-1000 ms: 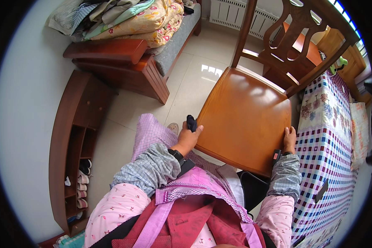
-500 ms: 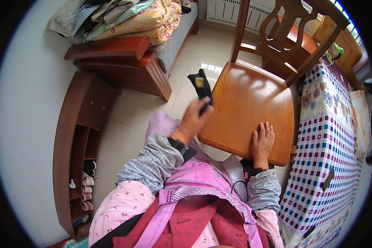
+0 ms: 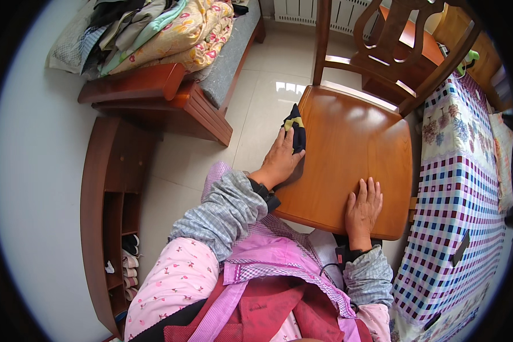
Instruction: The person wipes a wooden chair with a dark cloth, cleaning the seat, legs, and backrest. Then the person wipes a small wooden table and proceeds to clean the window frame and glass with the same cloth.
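Note:
A wooden chair with a glossy brown seat and an openwork back stands in front of me. At the seat's left edge my left hand is closed on a dark navy cloth with a yellow patch. The cloth lies bunched against that edge, its pointed end up past my fingers; part of it is hidden under the hand. My right hand rests palm down near the seat's front right corner, fingers stretched out, holding nothing.
On the left stand a low brown shoe cabinet with several shoes and a wooden-framed sofa piled with clothes and a floral quilt. A checked cloth covers the furniture right of the chair. A white radiator is behind.
My left hand has brought the dark cloth from above the floor, left of the chair, down and right onto the seat's left edge. My right hand stays on the seat. The view has shifted slightly.

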The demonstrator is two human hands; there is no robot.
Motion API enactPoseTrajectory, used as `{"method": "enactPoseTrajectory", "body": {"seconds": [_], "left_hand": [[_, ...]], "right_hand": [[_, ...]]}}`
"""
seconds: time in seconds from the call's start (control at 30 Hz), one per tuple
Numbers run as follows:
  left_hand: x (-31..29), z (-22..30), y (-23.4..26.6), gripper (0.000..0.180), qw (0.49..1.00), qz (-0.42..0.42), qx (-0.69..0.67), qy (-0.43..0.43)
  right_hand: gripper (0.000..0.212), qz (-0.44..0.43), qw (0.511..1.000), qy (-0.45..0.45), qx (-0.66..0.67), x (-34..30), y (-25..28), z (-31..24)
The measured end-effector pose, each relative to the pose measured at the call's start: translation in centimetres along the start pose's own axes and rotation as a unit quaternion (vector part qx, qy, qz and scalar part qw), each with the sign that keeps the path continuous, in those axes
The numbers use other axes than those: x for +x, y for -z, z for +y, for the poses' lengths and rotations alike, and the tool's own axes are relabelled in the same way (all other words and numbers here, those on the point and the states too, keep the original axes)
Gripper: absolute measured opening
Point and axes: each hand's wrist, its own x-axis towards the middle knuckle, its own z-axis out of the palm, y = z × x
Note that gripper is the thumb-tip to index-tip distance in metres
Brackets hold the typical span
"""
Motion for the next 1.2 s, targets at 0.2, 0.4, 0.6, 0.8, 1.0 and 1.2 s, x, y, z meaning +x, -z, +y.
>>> {"method": "enactPoseTrajectory", "body": {"seconds": [0.2,0.4,0.6,0.8,1.0,1.2], "left_hand": [[8.9,-1.6,-0.7,0.072,0.999,-0.014,-0.029,-0.042],[17.3,-0.5,-1.1,0.072,0.999,-0.026,-0.017,-0.019],[17.8,0.6,-0.7,0.068,0.998,-0.042,0.029,0.041],[8.7,-2.0,-0.7,0.067,0.997,0.019,-0.018,-0.067],[-7.1,-2.3,0.1,0.077,0.999,0.007,-0.033,-0.035],[-16.9,2.2,2.5,0.081,0.987,-0.114,0.092,0.071]], "right_hand": [[0.050,-0.030,1.000,-0.005,-0.004,-0.1,0.2,0.0],[0.053,-0.031,0.999,-0.007,0.005,-0.3,0.2,-0.2],[0.052,-0.024,1.000,-0.004,0.001,-0.4,0.1,0.0],[0.046,0.004,1.000,-0.006,0.014,-0.6,0.0,-0.2],[0.045,0.043,0.999,0.005,0.010,-1.0,-0.9,0.2],[0.043,0.069,0.997,0.000,0.040,-1.0,-1.4,0.3]]}}
